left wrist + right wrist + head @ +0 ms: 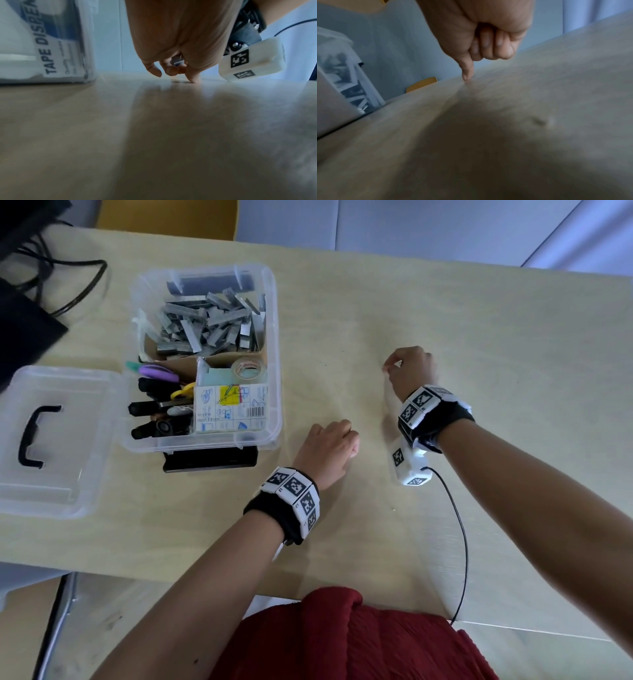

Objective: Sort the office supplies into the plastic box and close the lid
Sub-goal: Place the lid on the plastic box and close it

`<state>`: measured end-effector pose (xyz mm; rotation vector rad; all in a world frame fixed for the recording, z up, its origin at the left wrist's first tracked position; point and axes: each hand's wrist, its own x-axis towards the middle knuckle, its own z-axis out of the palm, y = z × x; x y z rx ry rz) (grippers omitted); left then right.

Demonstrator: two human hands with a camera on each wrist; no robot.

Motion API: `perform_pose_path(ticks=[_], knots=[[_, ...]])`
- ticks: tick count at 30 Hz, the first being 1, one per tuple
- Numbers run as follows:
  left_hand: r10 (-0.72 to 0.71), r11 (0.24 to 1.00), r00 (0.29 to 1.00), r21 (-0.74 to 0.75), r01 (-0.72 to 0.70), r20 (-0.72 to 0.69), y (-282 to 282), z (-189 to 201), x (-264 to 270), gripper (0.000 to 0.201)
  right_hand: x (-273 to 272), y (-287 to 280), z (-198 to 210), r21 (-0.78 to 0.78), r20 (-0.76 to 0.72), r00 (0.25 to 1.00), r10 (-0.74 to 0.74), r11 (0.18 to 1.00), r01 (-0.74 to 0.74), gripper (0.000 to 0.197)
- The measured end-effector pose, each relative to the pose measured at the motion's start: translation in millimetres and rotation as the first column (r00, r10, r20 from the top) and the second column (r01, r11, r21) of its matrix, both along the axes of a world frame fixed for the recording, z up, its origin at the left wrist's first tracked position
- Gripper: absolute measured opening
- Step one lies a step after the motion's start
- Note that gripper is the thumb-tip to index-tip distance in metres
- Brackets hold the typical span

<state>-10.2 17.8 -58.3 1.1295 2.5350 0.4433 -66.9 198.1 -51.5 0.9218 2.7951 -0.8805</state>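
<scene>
Looked like the tail end of sorting: the plastic box (205,436) sat open on the table (479,337), already full, lid (58,436) just beside it, while the right hand (409,368), fingers curled, pressed one fingertip (466,77) down on some speck too tiny to identify, left hand (329,446) fisted on nothing, so next I'd guess drop that in and fetch the lid.

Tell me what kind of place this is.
Probably an office or workroom: a pale wooden desk, black cables trailing at its far left corner, and a clear plastic box filled with staples, markers and tape.
</scene>
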Motion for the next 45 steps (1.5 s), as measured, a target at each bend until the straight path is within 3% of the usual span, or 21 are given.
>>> perform_pose_path(ticks=[6,9,11,14,18,21,23,24,27,31,33,37,45], knots=[[0.047,0.998,0.995,-0.045,-0.051,-0.090,1.1,3.8,9.3,0.035,28.1,-21.7,5.7,0.073,0.056,0.991,0.125,0.989,-0.129,0.028],[0.144,0.989,0.989,-0.026,-0.144,-0.018,-5.9,3.1,13.8,0.013,54.5,-36.4,6.7,0.076,0.063,0.974,0.217,0.972,-0.222,0.028],[0.244,0.969,0.968,0.012,-0.245,0.064,-16.2,-2.1,17.6,0.015,74.7,-49.2,7.7,0.070,0.096,0.949,0.299,0.949,-0.306,0.030],[0.395,0.892,0.882,0.123,-0.436,0.257,-29.2,-9.2,24.1,0.015,103.0,-68.6,9.5,0.047,0.129,0.906,0.402,0.911,-0.411,0.033],[0.541,0.716,0.715,0.203,-0.667,0.442,-42.4,-4.3,32.9,0.022,130.1,-89.1,7.3,0.000,0.122,0.877,0.464,0.884,-0.467,0.035],[0.624,0.564,0.568,0.194,-0.803,0.536,-52.3,-3.9,37.1,0.021,139.1,-92.8,4.8,-0.063,0.052,0.929,0.366,0.930,-0.362,0.039],[0.635,0.528,0.532,0.188,-0.828,0.560,-56.7,-2.4,40.5,0.018,129.3,-83.5,6.8,-0.069,0.028,0.968,0.250,0.966,-0.248,0.043],[0.620,0.566,0.569,0.194,-0.801,0.541,-58.7,-1.4,42.7,0.018,119.7,-75.7,8.6,-0.055,0.044,0.977,0.207,0.977,-0.205,0.046],[0.480,0.797,0.787,0.180,-0.576,0.388,-60.7,2.0,48.9,0.034,83.7,-49.5,16.2,0.024,0.168,0.974,0.153,0.987,-0.159,0.052],[0.294,0.955,0.929,-0.022,-0.297,0.223,-58.6,-0.3,53.5,0.049,48.8,-29.5,18.3,0.056,0.277,0.950,0.146,0.984,-0.168,0.063],[0.227,0.971,0.963,-0.117,-0.211,0.147,-57.8,-1.7,55.7,0.050,40.5,-26.9,14.6,0.063,0.308,0.941,0.142,0.984,-0.169,0.064],[0.185,0.972,0.980,-0.161,-0.171,0.078,-60.3,-5.3,57.9,0.050,36.4,-28.5,6.1,0.114,0.359,0.915,0.184,0.964,-0.239,0.063],[0.284,0.955,0.946,-0.136,-0.264,0.155,-59.7,-2.8,59.8,0.048,48.5,-30.4,6.0,0.121,0.360,0.897,0.257,0.940,-0.318,0.063]])
